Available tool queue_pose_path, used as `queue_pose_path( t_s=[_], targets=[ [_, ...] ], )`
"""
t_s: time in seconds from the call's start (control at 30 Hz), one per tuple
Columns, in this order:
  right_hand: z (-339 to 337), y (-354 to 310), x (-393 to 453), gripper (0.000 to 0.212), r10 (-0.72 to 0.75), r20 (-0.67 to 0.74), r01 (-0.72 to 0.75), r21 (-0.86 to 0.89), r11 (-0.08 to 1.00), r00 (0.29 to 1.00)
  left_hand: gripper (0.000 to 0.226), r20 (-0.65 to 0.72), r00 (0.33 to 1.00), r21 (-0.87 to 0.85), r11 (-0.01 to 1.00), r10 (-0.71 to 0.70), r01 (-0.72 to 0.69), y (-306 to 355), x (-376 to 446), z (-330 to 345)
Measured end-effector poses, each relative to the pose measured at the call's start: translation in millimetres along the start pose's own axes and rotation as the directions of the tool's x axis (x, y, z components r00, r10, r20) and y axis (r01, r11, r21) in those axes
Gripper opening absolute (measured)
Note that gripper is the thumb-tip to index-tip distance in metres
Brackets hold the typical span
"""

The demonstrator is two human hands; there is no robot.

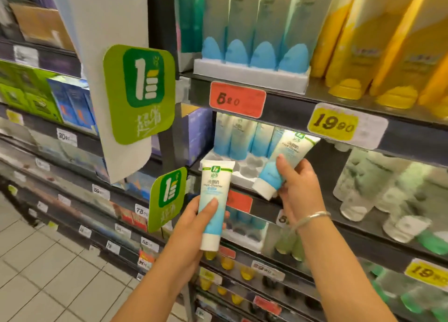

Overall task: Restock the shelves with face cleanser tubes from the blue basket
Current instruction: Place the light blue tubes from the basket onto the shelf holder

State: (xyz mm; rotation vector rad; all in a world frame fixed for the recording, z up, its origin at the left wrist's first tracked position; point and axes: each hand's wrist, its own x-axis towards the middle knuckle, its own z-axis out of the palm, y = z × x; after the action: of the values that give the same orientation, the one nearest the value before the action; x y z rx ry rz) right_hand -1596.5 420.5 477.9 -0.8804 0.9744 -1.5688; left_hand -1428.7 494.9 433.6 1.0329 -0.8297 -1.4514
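Two face cleanser tubes are in hand, both white at the crimped end, fading to light blue, with a white cap. The left hand (194, 215) grips the upright tube (213, 205), cap down, in front of the shelf edge. The right hand (299, 186) grips the tilted tube (281, 161), its crimped end reaching towards the white slotted tray (242, 174) on the middle shelf, where matching tubes (238, 137) stand at the far side. Each label carries a green logo, Chinese characters and "Face Cleanser". Shelf tags read "5.20" on the red tag (237, 99) and "19.00" on the yellow tag (333, 124).
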Motion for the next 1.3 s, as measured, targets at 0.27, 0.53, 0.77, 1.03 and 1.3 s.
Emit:
queue_pose_path(
  t_s=[0.27,0.53,0.77,1.03,1.3],
  targets=[
    [30,8,38,0.032,-0.321,-0.189,0.261,-0.287,0.922,0.928,0.041,0.140,0.990,0.019,1.000,-0.015,0.012,22,41,-7],
    [37,15,59,0.027,-0.427,-0.191,0.252,-0.574,0.779,0.884,0.047,0.235,0.971,0.023,0.999,-0.053,0.049,31,61,-15],
    [47,18,67,0.044,-0.503,-0.147,0.193,-0.805,0.562,0.852,0.046,0.263,0.963,0.011,0.998,-0.058,0.057,36,72,-20],
    [51,20,65,0.032,-0.474,-0.062,0.170,-0.886,0.431,0.878,0.044,0.300,0.952,-0.009,0.998,-0.059,0.064,38,81,-20],
    [52,11,66,0.033,-0.305,-0.128,0.054,-0.850,0.523,0.944,0.051,0.326,0.942,0.006,0.997,-0.074,0.076,39,85,-18]
  ],
)
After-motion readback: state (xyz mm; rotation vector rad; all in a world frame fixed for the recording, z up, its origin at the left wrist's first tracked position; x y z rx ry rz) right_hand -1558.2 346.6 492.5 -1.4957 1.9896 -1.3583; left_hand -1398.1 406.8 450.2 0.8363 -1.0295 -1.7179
